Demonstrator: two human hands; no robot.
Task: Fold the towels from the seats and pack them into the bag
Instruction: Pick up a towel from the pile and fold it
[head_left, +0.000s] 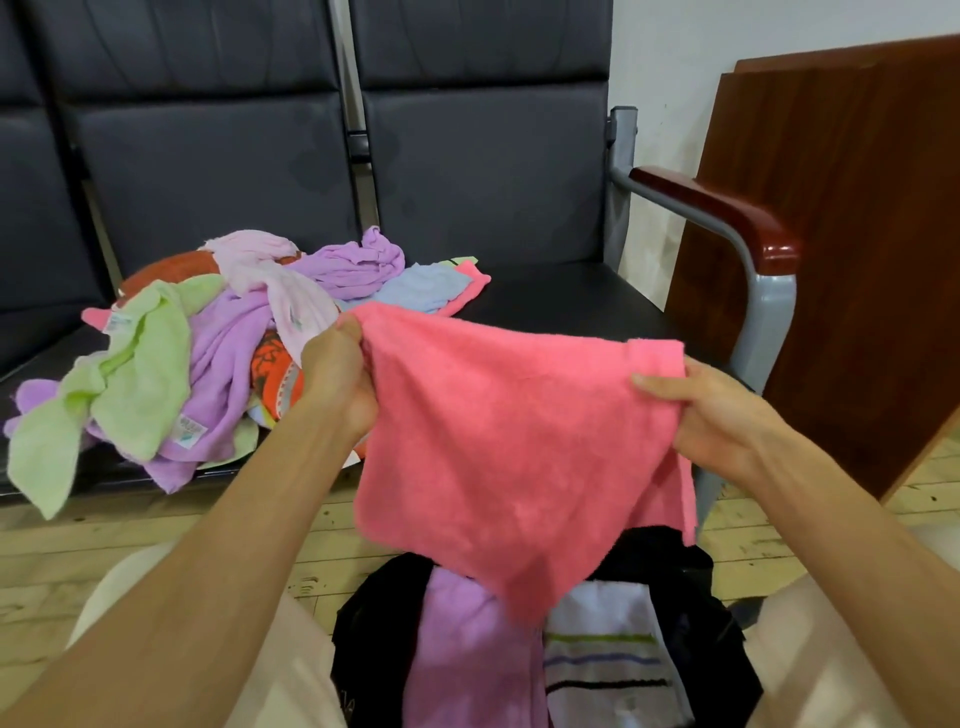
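A pink towel (498, 441) hangs spread between my hands, in the air in front of the seats. My left hand (340, 371) grips its upper left corner, and my right hand (711, 415) pinches its upper right corner. Its lower edge droops over a black bag (363, 629) on the floor between my knees. A folded purple towel (467, 654) and a white striped towel (608, 660) sit inside the bag. A heap of loose towels (208, 353) in purple, green, pale pink, blue and orange lies on the dark seat to the left.
The dark right seat (566, 301) lies behind the pink towel, and its wooden armrest (727, 213) on a grey frame stands at the right. A brown wooden panel (852, 234) leans against the wall beyond it. Pale wooden floor surrounds the bag.
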